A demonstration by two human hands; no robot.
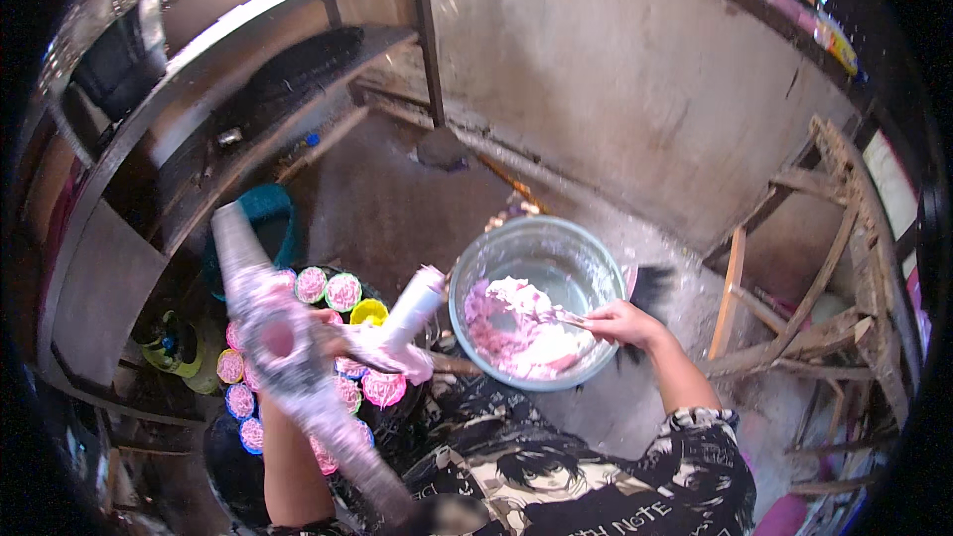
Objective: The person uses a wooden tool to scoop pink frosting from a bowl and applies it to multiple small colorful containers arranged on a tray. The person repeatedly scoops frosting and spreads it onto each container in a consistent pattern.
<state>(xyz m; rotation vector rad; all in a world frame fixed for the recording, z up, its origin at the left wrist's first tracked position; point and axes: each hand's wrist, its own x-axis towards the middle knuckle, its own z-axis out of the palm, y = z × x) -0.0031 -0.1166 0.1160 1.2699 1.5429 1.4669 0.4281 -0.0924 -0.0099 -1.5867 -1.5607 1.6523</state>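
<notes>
A round metal bowl (596,248) sits in front of me with pink and white creamy mixture (516,333) in it. My right hand (620,323) grips a spoon (566,319) whose tip is dug into the mixture. My left hand (333,333) is closed on a plastic piping bag (412,308) smeared with pink, held over a dark tray of several small coloured paper cups (342,291) filled with pink mixture. A long, blurred strip of smeared plastic (268,328) crosses in front of my left forearm and hides part of the hand and some cups.
A wooden shelf unit (199,69) stands at the left with a teal basket (268,208) below it. A bare concrete wall (645,69) is ahead. A rough wooden frame (824,318) stands at the right. A dark brush (650,288) lies behind the bowl.
</notes>
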